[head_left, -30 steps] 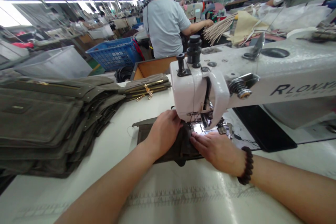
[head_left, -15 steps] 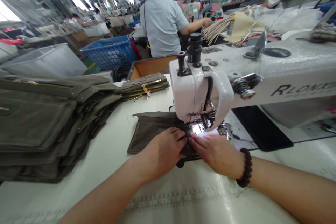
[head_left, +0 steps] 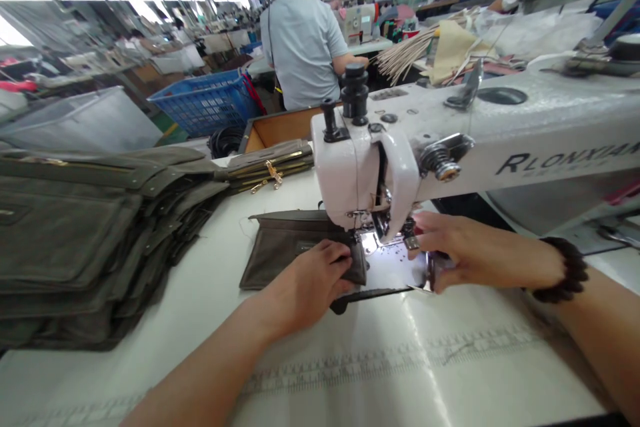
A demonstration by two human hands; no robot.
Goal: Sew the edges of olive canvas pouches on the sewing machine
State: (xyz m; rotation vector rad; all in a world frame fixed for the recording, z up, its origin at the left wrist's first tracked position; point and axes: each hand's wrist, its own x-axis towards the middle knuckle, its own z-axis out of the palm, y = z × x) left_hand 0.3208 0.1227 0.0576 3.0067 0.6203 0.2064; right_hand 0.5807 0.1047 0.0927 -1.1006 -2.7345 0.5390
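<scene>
While under the flat left hand point(head_left: 311, 279), olive bag panel point(head_left: 280, 259), right hand point(head_left: 480, 248) open nearby

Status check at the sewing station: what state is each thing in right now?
Left hand: resting on the pouch, pressing it down.
Olive fabric pouch: lying flat, one end at the machine's foot.
Right hand: off the pouch, fingers beside the machine's foot.
Sewing machine head: white, above the pouch's end.
Stacked pouches: piled flat, left of the machine.

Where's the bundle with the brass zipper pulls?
Head view: the zippered olive bundle lies on the white table, left of the sewing machine head, right of the larger olive stack.
</scene>
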